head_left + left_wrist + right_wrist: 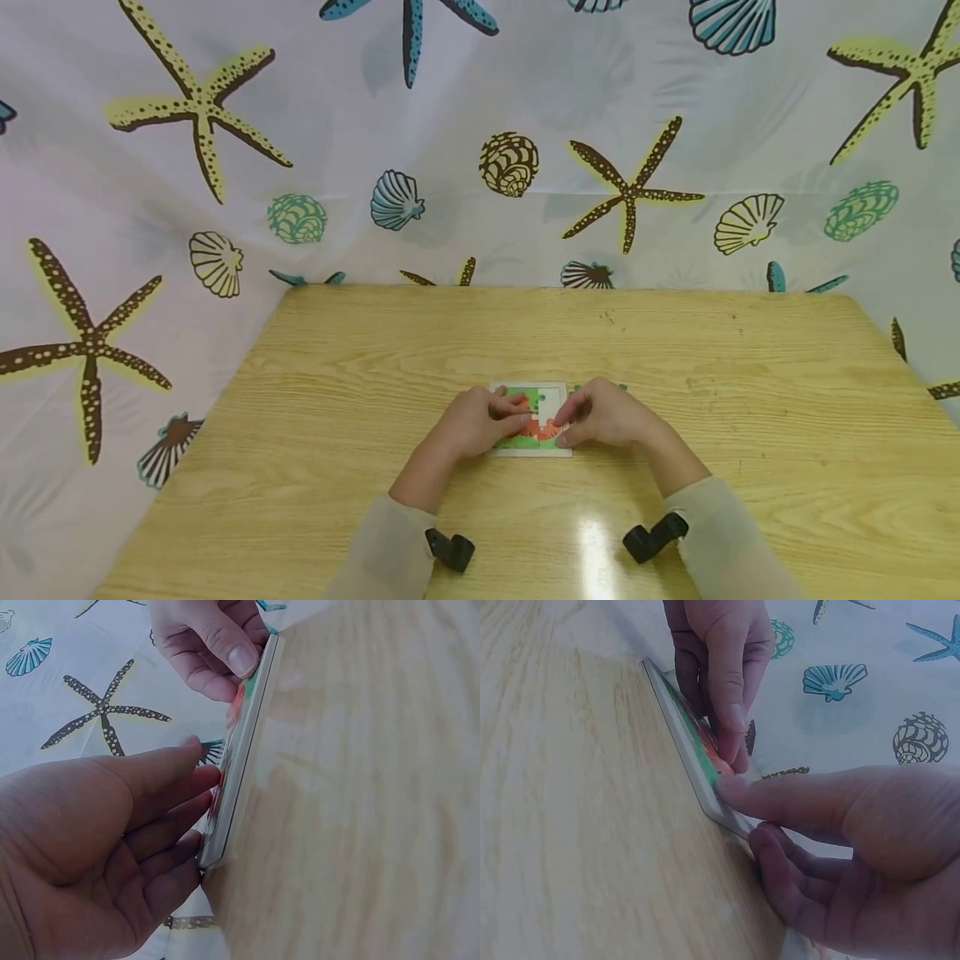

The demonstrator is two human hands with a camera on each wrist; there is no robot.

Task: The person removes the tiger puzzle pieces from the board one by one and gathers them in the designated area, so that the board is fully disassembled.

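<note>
A small jigsaw puzzle [530, 453] with a white frame lies on the table, its picture green with a red-orange figure. The upper right of its tray shows bare white. My left hand [474, 423] rests on the puzzle's left side; in the left wrist view its extended fingers [169, 806] touch the edge and face. At the lower right corner, my right hand [606, 414] has its thumb and index finger at a red and green puzzle piece [549, 432]. The right wrist view shows its thumb [739, 791] down on the face and the other fingers curled beside the frame.
Green loose pieces [622, 387] lie just past the puzzle's right side, partly hidden by my right hand. The wooden table [360, 375] reaches back to a white cloth [450, 167] printed with starfish and shells. A dark wrist camera sits on each sleeve.
</note>
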